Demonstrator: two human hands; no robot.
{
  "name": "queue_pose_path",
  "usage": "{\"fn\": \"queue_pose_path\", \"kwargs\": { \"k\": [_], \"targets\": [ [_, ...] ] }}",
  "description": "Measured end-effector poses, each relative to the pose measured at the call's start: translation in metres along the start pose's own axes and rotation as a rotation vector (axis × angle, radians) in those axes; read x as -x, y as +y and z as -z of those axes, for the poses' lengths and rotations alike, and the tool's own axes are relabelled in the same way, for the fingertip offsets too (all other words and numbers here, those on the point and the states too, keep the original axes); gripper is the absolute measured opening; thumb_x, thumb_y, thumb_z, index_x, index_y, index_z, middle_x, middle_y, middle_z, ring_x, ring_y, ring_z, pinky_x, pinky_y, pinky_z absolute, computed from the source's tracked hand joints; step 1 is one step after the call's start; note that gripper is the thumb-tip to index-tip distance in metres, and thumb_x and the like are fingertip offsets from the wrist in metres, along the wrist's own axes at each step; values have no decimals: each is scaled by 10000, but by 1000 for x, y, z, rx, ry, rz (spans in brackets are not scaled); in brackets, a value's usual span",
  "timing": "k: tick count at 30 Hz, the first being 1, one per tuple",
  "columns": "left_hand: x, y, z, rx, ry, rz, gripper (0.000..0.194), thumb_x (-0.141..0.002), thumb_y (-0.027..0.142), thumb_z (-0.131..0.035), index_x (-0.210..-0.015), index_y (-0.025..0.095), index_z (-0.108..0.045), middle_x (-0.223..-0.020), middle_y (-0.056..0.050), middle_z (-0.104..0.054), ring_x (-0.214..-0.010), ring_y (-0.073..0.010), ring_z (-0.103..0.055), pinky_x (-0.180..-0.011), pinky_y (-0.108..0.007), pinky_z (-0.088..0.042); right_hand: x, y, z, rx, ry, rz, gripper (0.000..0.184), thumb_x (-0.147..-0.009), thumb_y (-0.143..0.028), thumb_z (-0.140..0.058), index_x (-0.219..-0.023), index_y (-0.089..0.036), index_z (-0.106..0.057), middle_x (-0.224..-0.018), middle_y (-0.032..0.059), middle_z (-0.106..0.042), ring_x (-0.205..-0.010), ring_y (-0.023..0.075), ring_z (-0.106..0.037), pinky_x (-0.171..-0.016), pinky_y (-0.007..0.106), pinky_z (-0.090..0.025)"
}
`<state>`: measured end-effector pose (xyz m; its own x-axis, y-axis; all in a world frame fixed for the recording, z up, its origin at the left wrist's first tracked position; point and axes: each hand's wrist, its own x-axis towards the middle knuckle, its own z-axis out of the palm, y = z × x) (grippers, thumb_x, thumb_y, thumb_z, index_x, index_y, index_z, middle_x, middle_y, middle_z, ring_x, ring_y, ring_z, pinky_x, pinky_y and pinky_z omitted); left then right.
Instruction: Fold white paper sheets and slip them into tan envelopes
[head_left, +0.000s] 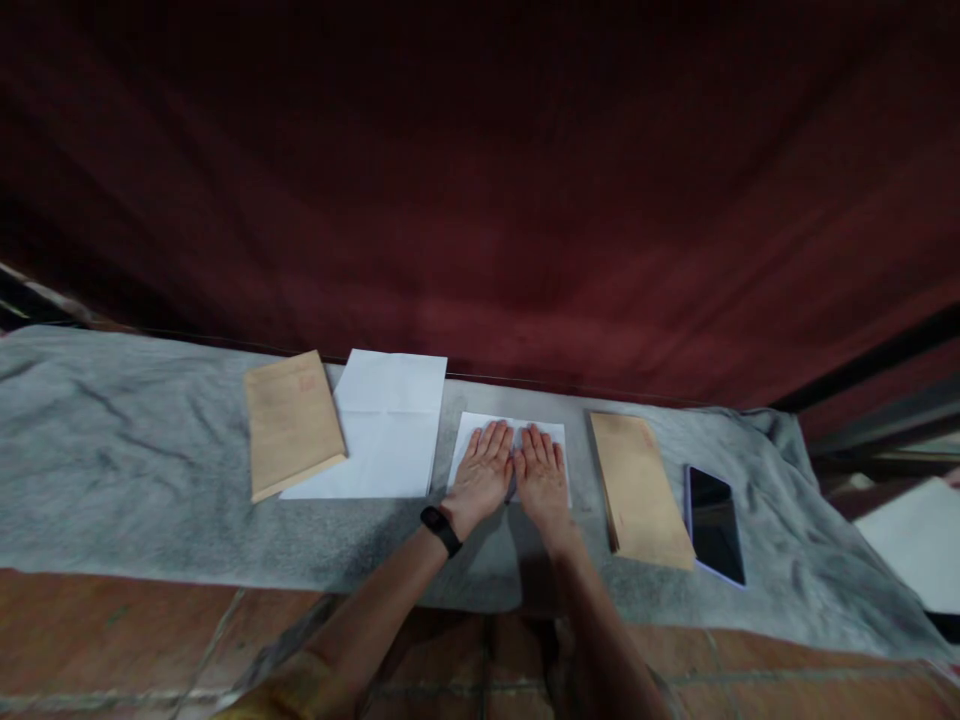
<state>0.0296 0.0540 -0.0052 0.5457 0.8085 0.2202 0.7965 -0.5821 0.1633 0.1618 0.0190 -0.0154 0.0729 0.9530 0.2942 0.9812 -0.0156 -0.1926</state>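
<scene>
A white sheet of paper (463,447), which looks folded, lies on the grey cloth in front of me. My left hand (486,475), with a black band on its wrist, presses flat on the sheet's left half. Beside it my right hand (541,478) rests flat on the right half. Both hands have their fingers stretched forward and sit close together, covering much of the sheet. To the left, larger white sheets (390,450) with a crease across them lie partly under a brown envelope (294,425). Right of my hands is a stack of brown envelopes (645,490).
A grey cloth (150,460) covers the long narrow surface, with wrinkles at both ends. A phone (715,525) in a purple case lies right of the envelopes. A dark red curtain (480,200) hangs behind. A white object (919,545) stands at the far right edge. Below are floor tiles (112,630).
</scene>
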Motion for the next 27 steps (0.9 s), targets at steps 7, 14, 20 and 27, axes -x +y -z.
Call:
{"fn": "queue_pose_path", "kwargs": {
  "k": [7, 14, 20, 27],
  "targets": [
    [-2, -8, 0, -24, 6, 30, 541, -1050, 279, -302, -1553, 97, -385, -1645, -120, -353, -1547, -231, -271, -1282, -456, -207, 2, 2, -1, 22, 11, 13, 513, -1078, -318, -301, -1528, -131, -460, -1614, 135, -397, -1489, 292, -382, -1226, 521, -236],
    [5, -17, 3, -57, 36, 93, 571, -1064, 346, -286, -1558, 74, -373, -1641, -144, -342, -1549, -238, -262, -1275, -445, -232, 8, 10, 4, 53, 29, 24, 518, -1078, -334, -332, -1552, -146, -425, -1608, 143, -403, -1476, 307, -402, -1211, 523, -268],
    [11, -23, 4, -62, 37, 131, 589, -1057, 361, -279, -1551, 56, -382, -1626, -169, -359, -1540, -259, -283, -1259, -457, -272, 11, 16, 4, 67, 31, 12, 513, -1077, -334, -329, -1552, -165, -427, -1602, 140, -413, -1469, 310, -414, -1199, 543, -292],
    [15, -23, 6, -88, 28, 201, 606, -1047, 354, -292, -1537, 10, -385, -1618, -207, -359, -1530, -281, -309, -1268, -462, -235, 13, 21, 7, 73, 24, -1, 517, -1078, -342, -330, -1560, -176, -413, -1604, 129, -419, -1470, 298, -412, -1203, 518, -278]
  ]
}}
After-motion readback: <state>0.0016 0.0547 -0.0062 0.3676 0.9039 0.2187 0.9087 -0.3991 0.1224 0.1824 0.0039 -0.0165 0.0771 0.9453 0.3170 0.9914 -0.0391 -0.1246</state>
